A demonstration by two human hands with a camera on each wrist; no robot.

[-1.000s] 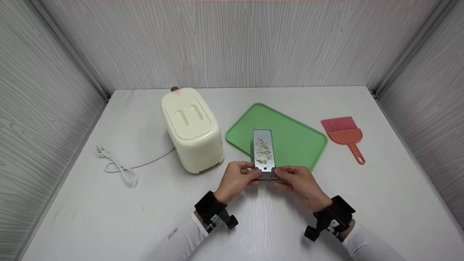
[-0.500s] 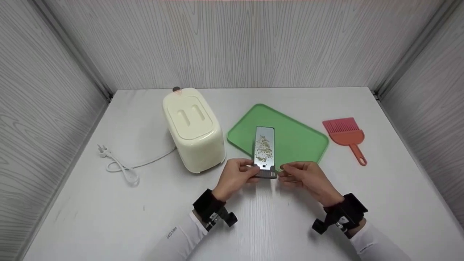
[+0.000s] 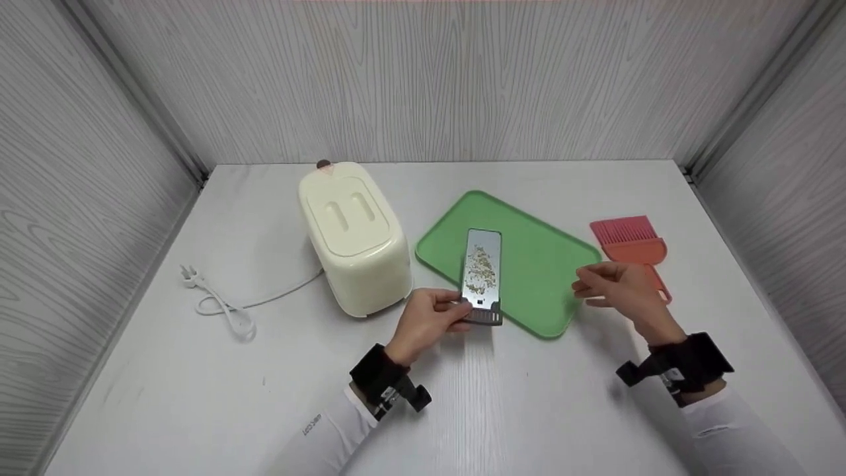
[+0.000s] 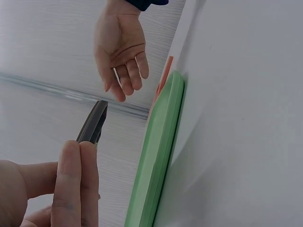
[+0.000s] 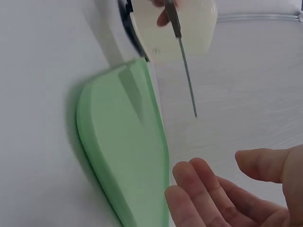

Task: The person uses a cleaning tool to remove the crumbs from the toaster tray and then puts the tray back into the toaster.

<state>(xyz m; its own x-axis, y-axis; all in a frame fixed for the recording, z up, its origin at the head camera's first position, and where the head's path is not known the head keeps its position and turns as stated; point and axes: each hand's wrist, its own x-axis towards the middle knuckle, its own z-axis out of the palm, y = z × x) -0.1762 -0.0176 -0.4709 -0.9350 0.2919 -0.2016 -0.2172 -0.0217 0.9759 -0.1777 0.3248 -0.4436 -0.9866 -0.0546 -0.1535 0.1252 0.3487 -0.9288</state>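
My left hand (image 3: 426, 320) pinches the dark grey handle of a crumb tray (image 3: 486, 240), thumb on top and fingers beneath. Brown crumbs (image 3: 480, 272) lie scattered over its shiny metal plate, which is held raised above the green serving tray (image 3: 542, 258). Seen edge-on in the right wrist view, the crumb tray's plate (image 5: 187, 75) is thin and apart from the green tray. Nothing is in my right hand (image 3: 624, 291); its fingers and thumb are spread apart in the right wrist view. It hovers by the green tray's right corner, overlapping the orange handle of a small brush (image 3: 631, 248) with pink bristles.
A cream toaster (image 3: 357, 244) with a lid stands left of the green tray. Its white cord (image 3: 281, 291) runs left to a plug (image 3: 192, 276) on the white table (image 3: 317, 396). Pale wood-grain panels (image 3: 429, 79) enclose the table at the back and sides.
My right hand has let go of the crumb tray's handle and moved right, towards the brush. My left hand keeps holding the crumb tray almost in place.
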